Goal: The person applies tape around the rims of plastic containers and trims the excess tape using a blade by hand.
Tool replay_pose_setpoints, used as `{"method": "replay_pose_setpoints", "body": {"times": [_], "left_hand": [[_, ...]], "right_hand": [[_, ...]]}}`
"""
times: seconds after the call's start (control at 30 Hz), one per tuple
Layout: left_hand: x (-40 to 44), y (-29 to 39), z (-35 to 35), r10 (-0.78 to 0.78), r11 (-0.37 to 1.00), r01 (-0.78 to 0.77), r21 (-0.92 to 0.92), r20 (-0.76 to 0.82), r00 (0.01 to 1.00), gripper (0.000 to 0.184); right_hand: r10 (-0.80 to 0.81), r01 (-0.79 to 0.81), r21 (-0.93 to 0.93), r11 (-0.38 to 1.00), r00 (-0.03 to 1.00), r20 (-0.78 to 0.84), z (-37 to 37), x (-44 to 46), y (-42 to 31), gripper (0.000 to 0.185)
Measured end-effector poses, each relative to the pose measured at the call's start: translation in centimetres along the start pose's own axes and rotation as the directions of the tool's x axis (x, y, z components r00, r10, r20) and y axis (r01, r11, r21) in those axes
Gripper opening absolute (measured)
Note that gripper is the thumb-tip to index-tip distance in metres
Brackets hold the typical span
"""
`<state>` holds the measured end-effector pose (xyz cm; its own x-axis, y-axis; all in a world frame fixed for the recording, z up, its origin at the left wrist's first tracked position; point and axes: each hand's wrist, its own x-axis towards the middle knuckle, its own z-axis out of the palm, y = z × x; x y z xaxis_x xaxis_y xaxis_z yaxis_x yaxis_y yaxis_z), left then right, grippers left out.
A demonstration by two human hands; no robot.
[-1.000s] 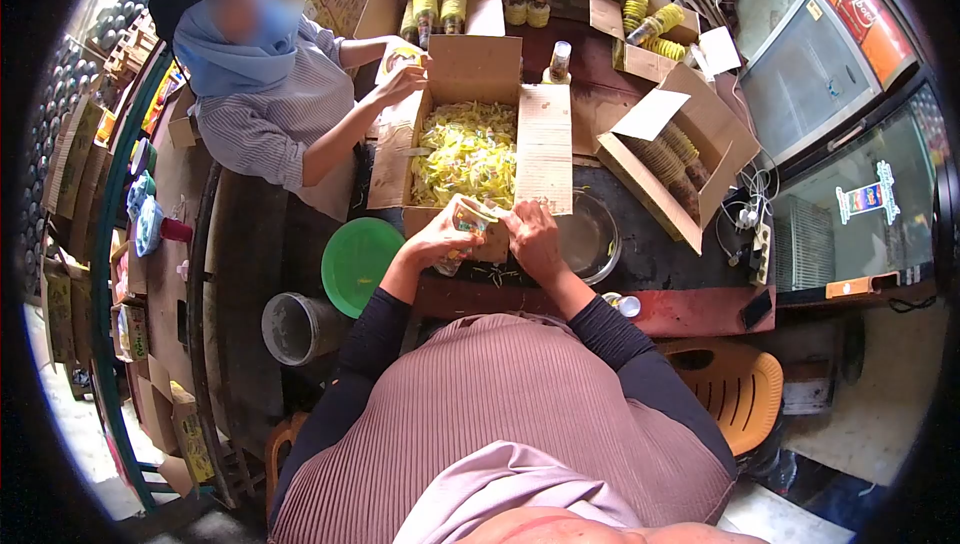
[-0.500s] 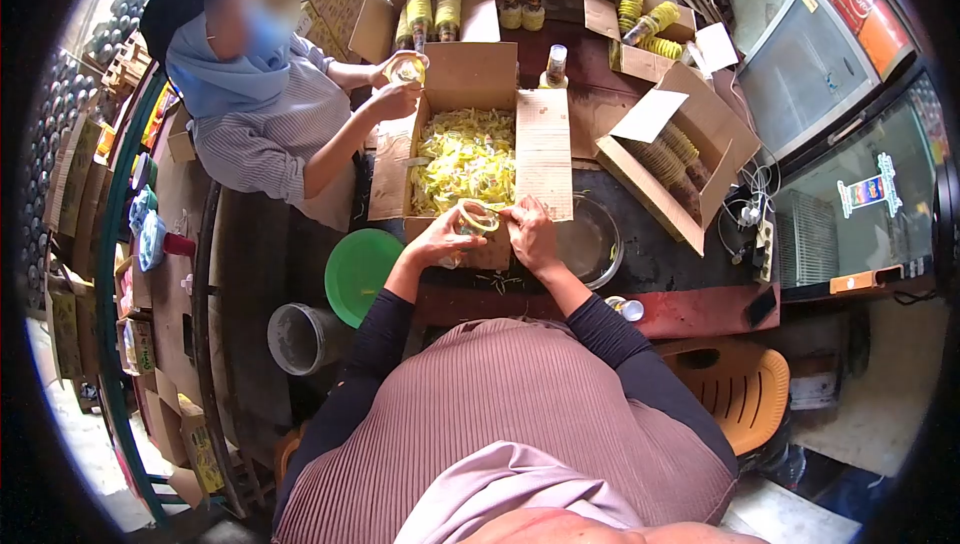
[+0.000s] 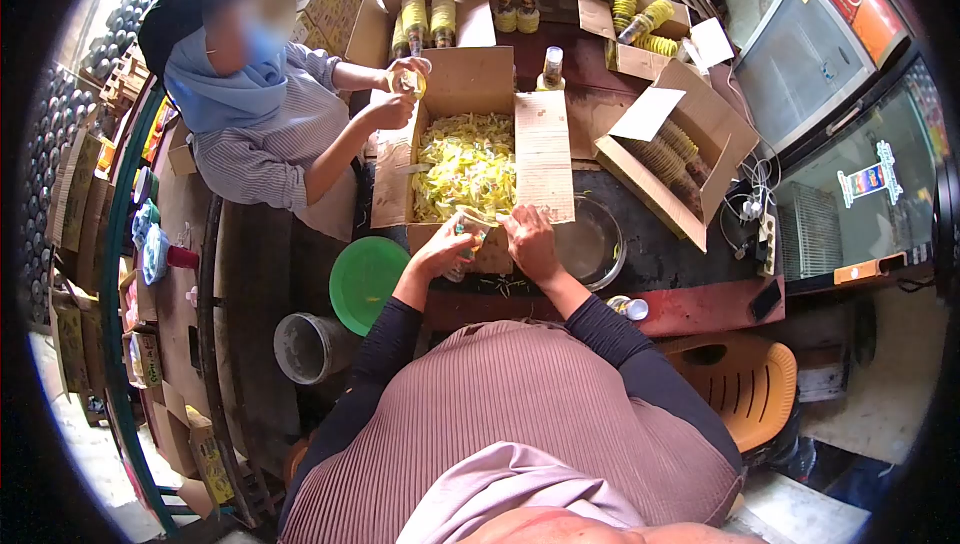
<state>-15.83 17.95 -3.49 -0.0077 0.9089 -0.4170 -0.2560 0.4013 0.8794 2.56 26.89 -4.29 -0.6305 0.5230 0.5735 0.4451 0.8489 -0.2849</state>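
My left hand point(image 3: 440, 250) is wrapped round a clear plastic cup point(image 3: 473, 228) with a yellowish rim, tilted at the near edge of an open cardboard box point(image 3: 545, 159). My right hand point(image 3: 532, 244) is closed beside the cup's rim, its fingertips pinched; what they grip is too small to make out. Inside the box lies a heap of yellow strips point(image 3: 465, 164), apparently cut plastic or paper.
Across the table, a co-worker point(image 3: 270, 124) holds another clear cup point(image 3: 408, 77). Stacked cups fill a tilted carton point(image 3: 665, 159) at right. A green basin point(image 3: 365, 284) and grey bucket point(image 3: 305, 347) stand at left. A round metal-rimmed tray point(image 3: 590, 244) lies near my right hand.
The cup in my left hand has tipped, so its round opening shows less. My right hand stays by the rim with its fingers shifted. The co-worker's hands moved slightly.
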Motion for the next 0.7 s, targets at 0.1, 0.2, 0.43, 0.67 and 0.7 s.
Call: {"method": "replay_pose_setpoints", "body": {"times": [0.1, 0.2, 0.43, 0.67, 0.7], "left_hand": [[0.6, -0.9, -0.7, -0.033, 0.991, 0.038, -0.124, 0.046, 0.998, 0.062], [0.5, -0.8, -1.2, -0.025, 0.996, 0.03, -0.082, 0.061, 0.998, 0.062], [-0.3, -0.2, -0.4, 0.272, 0.945, -0.277, 0.174, 0.055, 0.961, 0.048], [-0.9, 0.2, -0.2, 0.44, 0.82, -0.423, 0.386, 0.048, 0.897, 0.056], [-1.3, 0.6, -0.1, 0.441, 0.82, -0.423, 0.385, 0.046, 0.896, 0.056]], "right_hand": [[0.058, -0.054, 0.112, 0.992, 0.998, -0.029, 1.0, 0.2, 0.5, 0.015], [0.192, -0.201, 0.264, 0.943, 0.979, 0.06, 2.2, 0.3, 0.9, 0.015], [0.398, -0.561, 0.634, 0.533, 0.827, 0.397, 1.8, 0.2, 2.3, 0.021], [0.317, -0.695, 0.693, -0.192, 0.625, 0.714, -1.4, -0.2, 2.0, 0.032], [0.316, -0.696, 0.692, -0.191, 0.624, 0.714, -2.0, 0.0, 1.7, 0.032]]}}
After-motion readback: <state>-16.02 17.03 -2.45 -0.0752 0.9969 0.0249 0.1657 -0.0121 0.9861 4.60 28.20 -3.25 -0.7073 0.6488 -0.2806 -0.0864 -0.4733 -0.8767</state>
